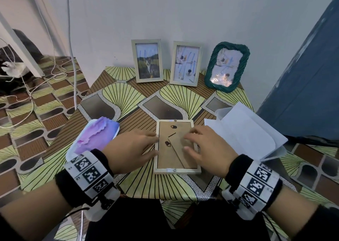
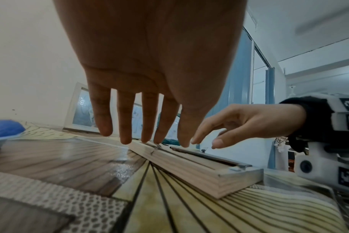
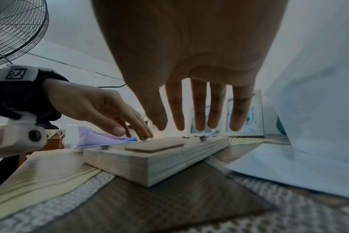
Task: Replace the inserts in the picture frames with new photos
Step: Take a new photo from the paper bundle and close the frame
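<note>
Face-down wooden picture frame (image 1: 177, 170) lies at lower centre, between both hands. Left hand (image 1: 131, 147) touches its left edge, fingers straight; right hand (image 1: 206, 148) hovers over the backing board (image 1: 166, 158), fingers spread, holding nothing. No legible writing.

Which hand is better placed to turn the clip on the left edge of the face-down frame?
Probably the left hand: its fingertips already reach the frame's left edge, while the right hand is over the backing.

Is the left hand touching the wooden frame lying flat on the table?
Touching. In the right wrist view the left hand reaches down and its fingertips rest on the far edge of the wooden frame, with no gap showing.
</note>
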{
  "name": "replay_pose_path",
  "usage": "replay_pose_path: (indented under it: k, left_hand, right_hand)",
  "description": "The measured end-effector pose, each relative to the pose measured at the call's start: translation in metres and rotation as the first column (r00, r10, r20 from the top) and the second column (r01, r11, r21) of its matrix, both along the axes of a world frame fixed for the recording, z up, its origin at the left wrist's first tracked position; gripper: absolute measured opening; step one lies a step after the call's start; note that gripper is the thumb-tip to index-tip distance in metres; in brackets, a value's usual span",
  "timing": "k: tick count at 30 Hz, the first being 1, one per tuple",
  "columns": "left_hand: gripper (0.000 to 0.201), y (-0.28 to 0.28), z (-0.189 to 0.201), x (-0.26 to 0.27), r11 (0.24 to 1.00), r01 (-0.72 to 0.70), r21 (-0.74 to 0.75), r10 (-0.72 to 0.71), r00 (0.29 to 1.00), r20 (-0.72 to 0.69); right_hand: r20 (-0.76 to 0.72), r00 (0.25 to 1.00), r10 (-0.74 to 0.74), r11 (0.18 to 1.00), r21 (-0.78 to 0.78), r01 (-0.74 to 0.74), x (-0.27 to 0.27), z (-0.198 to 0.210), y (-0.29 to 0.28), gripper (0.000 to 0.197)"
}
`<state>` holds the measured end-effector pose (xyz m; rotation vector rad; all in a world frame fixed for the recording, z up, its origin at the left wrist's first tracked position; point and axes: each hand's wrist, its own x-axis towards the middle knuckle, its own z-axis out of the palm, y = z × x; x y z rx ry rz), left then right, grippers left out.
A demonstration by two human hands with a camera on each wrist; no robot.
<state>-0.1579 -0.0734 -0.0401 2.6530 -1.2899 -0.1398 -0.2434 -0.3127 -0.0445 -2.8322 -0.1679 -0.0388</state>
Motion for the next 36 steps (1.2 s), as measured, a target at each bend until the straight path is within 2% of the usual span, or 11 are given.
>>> replay_pose_path:
  k: [4,7,12,15,18,22,25,27,32,36]
  left_hand:
    - [0.041,-0.003,-0.001,0.002,1.0,-0.016,0.021,0.015,1.0,0.022]
    - [0.042,-0.006,-0.002,0.005,0.999,-0.038,0.037,0.037,0.999,0.033]
    - [0.043,-0.015,-0.001,0.008,0.988,-0.041,0.147,0.03,0.997,0.074]
    - [0.042,-0.018,0.0,0.009,0.986,-0.054,0.158,0.04,0.995,0.095]
    - [0.045,-0.017,0.0,0.009,0.986,-0.089,0.143,0.075,0.992,0.099]
    - [0.046,-0.011,-0.002,0.006,0.989,-0.107,0.106,0.102,0.994,0.05]
    - [0.04,-0.008,-0.003,0.003,0.992,-0.102,0.073,0.101,0.995,0.018]
    - [0.039,-0.008,-0.004,0.002,0.992,-0.108,0.061,0.108,0.994,0.0]
    - [0.04,-0.008,-0.007,0.004,0.994,-0.099,0.04,0.1,0.995,-0.025]
    - [0.049,-0.007,-0.012,0.006,0.995,-0.104,-0.001,0.104,0.993,-0.061]
  right_hand:
    - [-0.114,0.993,0.037,0.991,-0.123,-0.051,0.004,-0.003,0.005,0.038]
    - [-0.128,0.99,0.056,0.979,-0.186,-0.079,0.005,-0.003,0.004,0.039]
    - [-0.153,0.986,0.068,0.97,-0.222,-0.101,0.007,0.0,0.003,0.039]
    - [-0.174,0.982,0.069,0.978,-0.185,-0.102,0.006,0.001,0.002,0.04]
    - [-0.155,0.986,0.063,0.997,-0.036,-0.069,0.001,0.001,0.0,0.035]
    - [-0.05,0.997,-0.06,0.993,0.103,0.065,-0.008,0.002,-0.005,0.034]
    - [-0.048,0.983,-0.177,0.979,0.094,0.181,-0.012,0.002,-0.007,0.022]
    - [-0.09,0.973,-0.211,0.973,0.072,0.218,-0.014,0.001,-0.006,0.024]
    - [-0.113,0.972,-0.206,0.971,0.1,0.218,-0.01,-0.002,-0.004,0.025]
    - [-0.133,0.983,-0.13,0.982,0.117,0.146,-0.004,-0.003,-0.005,0.02]
